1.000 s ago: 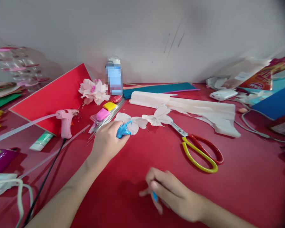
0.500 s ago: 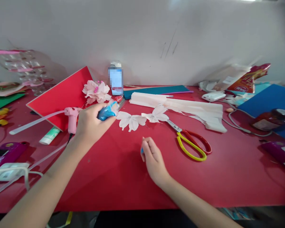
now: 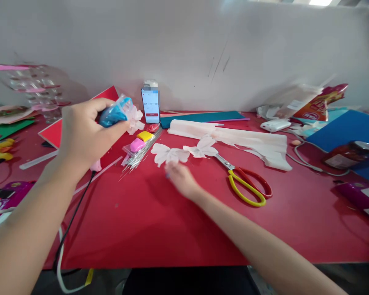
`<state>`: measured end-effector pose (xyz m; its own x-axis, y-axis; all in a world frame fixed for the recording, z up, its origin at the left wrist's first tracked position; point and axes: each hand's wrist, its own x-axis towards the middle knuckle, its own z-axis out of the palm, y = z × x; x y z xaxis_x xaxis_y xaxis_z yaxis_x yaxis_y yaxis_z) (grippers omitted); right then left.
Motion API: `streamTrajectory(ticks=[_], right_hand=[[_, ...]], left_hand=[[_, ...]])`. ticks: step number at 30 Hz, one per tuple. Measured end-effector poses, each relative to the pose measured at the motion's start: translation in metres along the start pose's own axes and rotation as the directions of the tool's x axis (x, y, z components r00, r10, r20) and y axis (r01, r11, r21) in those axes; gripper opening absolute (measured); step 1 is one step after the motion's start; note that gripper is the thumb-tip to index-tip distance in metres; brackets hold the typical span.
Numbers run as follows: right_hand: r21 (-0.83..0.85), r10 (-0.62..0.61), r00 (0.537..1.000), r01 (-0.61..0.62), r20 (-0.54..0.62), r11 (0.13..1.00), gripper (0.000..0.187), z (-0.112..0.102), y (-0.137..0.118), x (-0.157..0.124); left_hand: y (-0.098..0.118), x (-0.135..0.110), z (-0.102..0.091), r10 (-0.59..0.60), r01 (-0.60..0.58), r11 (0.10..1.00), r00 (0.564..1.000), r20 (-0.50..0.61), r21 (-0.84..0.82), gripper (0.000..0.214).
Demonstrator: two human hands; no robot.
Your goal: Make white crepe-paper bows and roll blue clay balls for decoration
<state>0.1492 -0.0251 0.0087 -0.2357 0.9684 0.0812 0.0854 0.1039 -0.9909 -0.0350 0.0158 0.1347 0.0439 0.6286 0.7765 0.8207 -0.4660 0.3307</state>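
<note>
So my left hand [image 3: 83, 131] was up in the air over the table, fingers curled tight around a clear plastic bag of bright blue clay [image 3: 113, 112], with the blue lump poking out past my fingertips. My right hand [image 3: 181, 179] was down low and pretty blurry, right by the lower edge of a white crepe-paper petal cutout [image 3: 169, 155]. There was a tiny speck of blue at the fingertips [image 3: 169, 175], but honestly I can't tell if those fingers were pinching it or just sitting together.

A second white crepe-paper petal cutout [image 3: 201, 146] lay just to the right of the first, both flat on the glossy red tabletop [image 3: 141, 229]. Next to them sat big steel scissors with red and yellow handles [image 3: 249, 186], and behind those was a long pale pink crepe-paper strip [image 3: 227, 137] with a teal paper sheet [image 3: 199, 116] behind it.

Left of the cutouts were a bundle of thin silver wires [image 3: 138, 153] and small pink and yellow clay packs [image 3: 137, 144]. A phone showing digits [image 3: 150, 105] stood upright near the wall, and my left arm mostly blocked a pink glue gun [image 3: 95, 166].
</note>
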Motion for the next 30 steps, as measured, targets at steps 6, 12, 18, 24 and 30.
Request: streamTrajectory(ticks=[6,12,18,24,30], right_hand=[[0.133,-0.168,0.803,0.111,0.572,0.985,0.021,0.097,-0.009,-0.055],[-0.091,-0.072,0.981,0.090,0.182,0.992,0.020,0.008,-0.009,-0.054],[-0.239,-0.158,0.985,0.169,0.064,0.956,0.021,-0.033,-0.008,-0.028],[-0.149,-0.009,0.999,0.003,-0.038,0.989,0.022,-0.053,0.009,-0.004],[0.013,0.037,0.998,-0.036,-0.049,0.999,0.021,-0.075,0.022,-0.007]], left_hand=[[-0.001,0.000,0.008,0.184,-0.185,0.983,0.981,0.063,0.016,0.019],[-0.006,-0.010,0.005,0.154,-0.161,0.986,0.980,0.128,0.044,0.018],[0.009,-0.024,0.046,-0.242,0.314,0.881,0.942,0.233,-0.354,0.020],[0.021,-0.072,0.101,-0.342,0.505,0.689,0.859,0.381,-0.520,0.023],[0.014,-0.095,0.118,-0.376,0.576,0.646,0.811,0.448,-0.500,0.017]])
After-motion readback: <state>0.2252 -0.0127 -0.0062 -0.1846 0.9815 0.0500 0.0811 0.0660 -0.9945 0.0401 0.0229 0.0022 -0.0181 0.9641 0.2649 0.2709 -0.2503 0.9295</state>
